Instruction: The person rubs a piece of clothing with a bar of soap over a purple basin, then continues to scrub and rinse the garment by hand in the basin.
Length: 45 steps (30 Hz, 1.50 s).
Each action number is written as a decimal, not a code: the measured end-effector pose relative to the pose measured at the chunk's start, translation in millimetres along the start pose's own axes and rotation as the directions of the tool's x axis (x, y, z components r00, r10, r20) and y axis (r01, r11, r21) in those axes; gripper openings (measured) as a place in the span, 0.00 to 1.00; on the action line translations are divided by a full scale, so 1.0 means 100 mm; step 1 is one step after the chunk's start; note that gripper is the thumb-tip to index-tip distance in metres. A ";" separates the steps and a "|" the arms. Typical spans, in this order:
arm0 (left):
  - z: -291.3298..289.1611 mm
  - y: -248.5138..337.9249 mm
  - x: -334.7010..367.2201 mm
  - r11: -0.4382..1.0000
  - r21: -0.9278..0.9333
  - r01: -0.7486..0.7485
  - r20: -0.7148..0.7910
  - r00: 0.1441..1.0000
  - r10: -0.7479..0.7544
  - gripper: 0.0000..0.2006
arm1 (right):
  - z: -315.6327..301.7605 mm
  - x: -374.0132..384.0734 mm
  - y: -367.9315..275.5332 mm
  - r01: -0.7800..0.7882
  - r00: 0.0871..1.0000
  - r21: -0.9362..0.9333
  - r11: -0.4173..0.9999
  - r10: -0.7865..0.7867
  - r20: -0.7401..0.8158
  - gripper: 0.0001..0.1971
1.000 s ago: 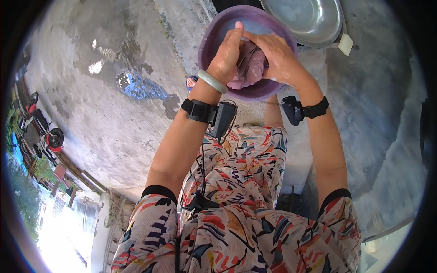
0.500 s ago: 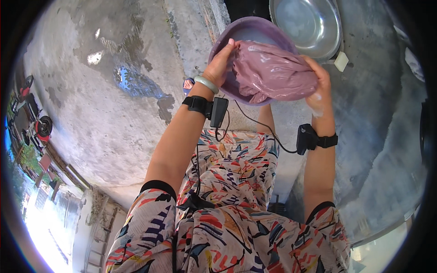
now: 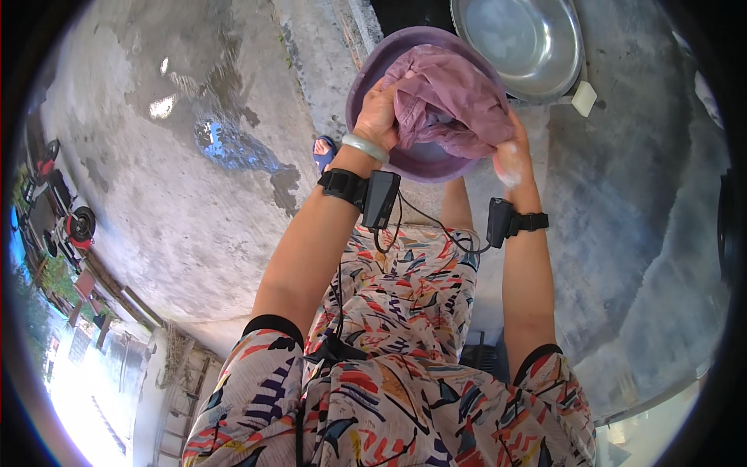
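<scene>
A wet mauve cloth (image 3: 459, 93), perhaps a garment, is bunched between my two hands over a purple plastic basin (image 3: 360, 86). My left hand (image 3: 379, 117) is closed on the cloth's left side, at the basin's left rim. On the right, my right hand (image 3: 513, 152) grips the cloth's lower right edge, with white suds on the back of the hand and wrist. Some of its fingers are hidden behind the cloth. Cloudy, greyish water shows in the basin below the folds.
Beyond the basin to the right stands a large shiny metal tub (image 3: 521, 47). A pale bar of soap (image 3: 583, 99) lies beside it. Wet concrete floor (image 3: 233, 148) spreads to the left. Cables link the black devices (image 3: 381, 200) on my wrists. A parked motorbike (image 3: 78, 226) is at far left.
The cloth has gone from stretched out and smooth to crumpled, and it has shifted left, further over the basin. My right hand has moved left, closer to my left hand.
</scene>
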State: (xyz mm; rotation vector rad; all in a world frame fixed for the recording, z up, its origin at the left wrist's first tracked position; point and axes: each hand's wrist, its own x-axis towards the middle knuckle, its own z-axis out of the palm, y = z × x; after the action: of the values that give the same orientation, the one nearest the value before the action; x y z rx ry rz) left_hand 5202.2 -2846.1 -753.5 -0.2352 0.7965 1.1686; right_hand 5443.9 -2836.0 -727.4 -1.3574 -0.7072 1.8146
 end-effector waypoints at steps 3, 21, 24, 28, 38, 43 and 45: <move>0.00 0.12 -0.02 0.994 0.099 -0.038 -0.099 0.994 0.048 0.12 | 0.26 -0.06 -0.15 -0.012 0.995 -0.125 0.992 0.023 0.093 0.34; 0.09 0.40 -0.09 0.850 0.484 0.208 0.026 0.968 -0.251 0.34 | -0.02 -0.14 -0.33 0.105 0.978 -0.138 0.985 -0.077 0.195 0.25; -0.03 0.35 -0.05 0.894 0.392 0.218 0.087 0.959 -0.271 0.36 | 0.03 -0.12 -0.41 0.014 0.969 -0.110 0.994 0.014 0.248 0.30; 0.02 0.59 -0.27 0.958 0.228 0.173 0.203 0.954 -0.220 0.44 | 0.05 -0.29 -0.51 0.126 0.968 -0.121 0.985 -0.096 0.231 0.40; -0.47 0.06 0.04 0.880 0.470 -0.068 0.192 0.981 -0.027 0.27 | 0.20 0.08 -0.30 -0.054 0.997 0.046 0.997 0.050 0.066 0.23; -0.68 0.45 -0.13 0.849 0.523 -0.070 0.202 0.978 -0.044 0.32 | 0.29 0.01 -0.33 0.136 0.990 0.038 0.990 -0.138 0.040 0.24; -0.73 0.44 -0.07 0.380 0.904 -0.196 0.150 0.978 0.148 0.32 | 0.28 0.02 -0.22 0.086 0.995 0.039 0.996 -0.088 0.053 0.23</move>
State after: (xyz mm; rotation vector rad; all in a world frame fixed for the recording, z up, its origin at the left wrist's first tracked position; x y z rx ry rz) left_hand 5130.4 -2874.2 -790.4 0.8509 1.3479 0.7430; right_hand 5422.0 -2821.6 -702.9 -1.2380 -0.7470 1.7928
